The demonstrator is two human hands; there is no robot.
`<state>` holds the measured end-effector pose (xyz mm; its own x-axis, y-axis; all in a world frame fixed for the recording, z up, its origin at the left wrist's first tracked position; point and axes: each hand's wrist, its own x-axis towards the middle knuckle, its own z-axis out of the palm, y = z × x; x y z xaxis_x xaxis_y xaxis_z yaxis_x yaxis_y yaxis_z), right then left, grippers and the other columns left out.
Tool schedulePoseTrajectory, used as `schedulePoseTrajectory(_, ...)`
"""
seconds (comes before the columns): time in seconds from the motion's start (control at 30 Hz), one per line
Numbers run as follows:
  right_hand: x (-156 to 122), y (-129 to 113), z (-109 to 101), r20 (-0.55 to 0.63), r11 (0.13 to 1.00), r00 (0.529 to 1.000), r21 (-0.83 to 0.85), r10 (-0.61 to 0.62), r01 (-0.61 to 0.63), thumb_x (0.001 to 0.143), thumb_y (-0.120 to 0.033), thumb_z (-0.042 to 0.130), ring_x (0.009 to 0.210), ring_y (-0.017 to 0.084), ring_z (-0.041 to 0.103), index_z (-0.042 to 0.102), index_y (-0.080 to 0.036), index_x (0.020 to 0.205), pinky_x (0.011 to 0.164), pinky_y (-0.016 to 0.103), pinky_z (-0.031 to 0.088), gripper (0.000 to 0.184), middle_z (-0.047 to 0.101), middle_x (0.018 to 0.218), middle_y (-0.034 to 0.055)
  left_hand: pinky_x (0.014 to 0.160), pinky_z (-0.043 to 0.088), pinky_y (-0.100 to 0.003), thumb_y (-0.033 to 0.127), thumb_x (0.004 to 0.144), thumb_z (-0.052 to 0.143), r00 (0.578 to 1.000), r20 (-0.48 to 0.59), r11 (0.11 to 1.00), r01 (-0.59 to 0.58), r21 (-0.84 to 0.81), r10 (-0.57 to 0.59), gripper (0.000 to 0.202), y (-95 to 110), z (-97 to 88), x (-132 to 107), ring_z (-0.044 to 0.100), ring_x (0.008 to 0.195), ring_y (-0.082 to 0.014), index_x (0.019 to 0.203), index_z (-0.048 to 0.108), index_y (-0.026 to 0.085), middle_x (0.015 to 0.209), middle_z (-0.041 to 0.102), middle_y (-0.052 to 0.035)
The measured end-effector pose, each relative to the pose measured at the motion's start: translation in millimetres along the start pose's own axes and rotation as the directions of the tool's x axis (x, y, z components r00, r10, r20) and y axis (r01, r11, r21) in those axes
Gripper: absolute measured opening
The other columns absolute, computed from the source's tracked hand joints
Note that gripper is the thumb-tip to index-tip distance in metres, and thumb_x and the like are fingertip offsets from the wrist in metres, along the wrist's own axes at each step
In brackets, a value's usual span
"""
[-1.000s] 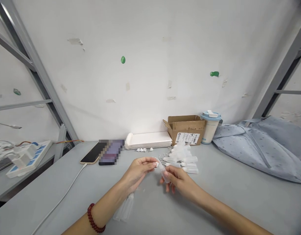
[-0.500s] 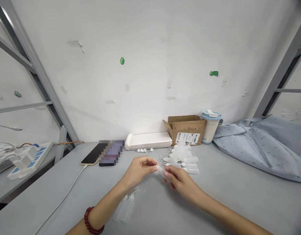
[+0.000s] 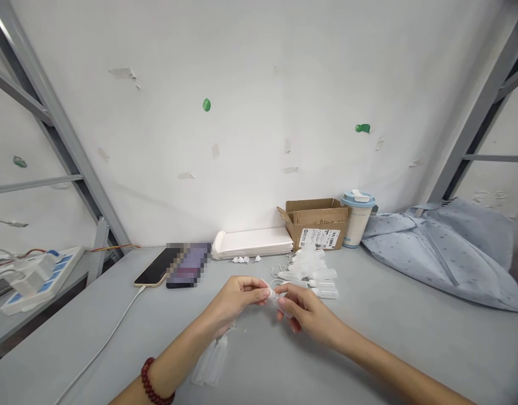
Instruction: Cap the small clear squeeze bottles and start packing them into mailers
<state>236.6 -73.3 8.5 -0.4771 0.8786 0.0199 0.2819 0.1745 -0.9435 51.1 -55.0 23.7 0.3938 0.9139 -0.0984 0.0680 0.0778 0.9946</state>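
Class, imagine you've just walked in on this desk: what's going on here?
A person is working on a small translucent bottle with both hands. The right hand holds its body, while the left hand pinches at its top end; the fingers hide the exact contact. A pile of similar bottles lies beyond the right hand, and two more bottles lie beside the left forearm. Some small white caps sit before the white stack.

Bottles before box; cup right of it; stack left.
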Motion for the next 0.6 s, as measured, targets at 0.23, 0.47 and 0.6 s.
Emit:
schedulePoseTrajectory(0.23, -2, -1, -1, -0.018, 0.984, 0.998, -0.166, -0.067, 0.063, 0.089, -0.032, 0.036, 0.051, 0.009, 0.044, 0.054, -0.016, 0.101, 0.054, 0.024, 0.036, 0.026, 0.06, 0.071, 0.0008, 0.062, 0.043, -0.025, 0.034, 0.074, 0.063, 0.995, 0.096, 0.991, -0.033, 0.128, 0.021, 0.023, 1, -6.4, 0, 0.054, 0.058, -0.0113, 0.071, 0.067, 0.011, 0.062, 0.06, -0.0019)
schedulePoseTrajectory(0.47, -5, -13, -10, 0.102, 0.968, 0.993, -0.237, -0.061, 0.083, 0.089, -0.024, 0.036, 0.056, 0.01, 0.046, 0.055, -0.018, 0.098, 0.058, 0.023, 0.037, 0.022, 0.062, 0.074, 0.0012, 0.054, 0.044, -0.024, 0.032, 0.07, 0.065, 0.988, 0.134, 0.99, 0.061, 0.128, -0.079, 0.022, 7, -5.1, -5, 0.056, 0.052, -0.0116, 0.064, 0.065, 0.01, 0.059, 0.061, -0.0026)
schedulePoseTrajectory(0.6, -6, -16, -13, 0.104, 0.961, 0.993, -0.261, -0.063, 0.088, 0.089, -0.023, 0.036, 0.056, 0.01, 0.045, 0.055, -0.018, 0.099, 0.057, 0.023, 0.036, 0.022, 0.062, 0.074, 0.0011, 0.051, 0.044, -0.023, 0.03, 0.07, 0.064, 0.989, 0.089, 0.988, 0.104, 0.112, -0.115, 0.022, 9, -0.3, -6, 0.057, 0.05, -0.0116, 0.06, 0.064, 0.01, 0.056, 0.06, -0.0025)
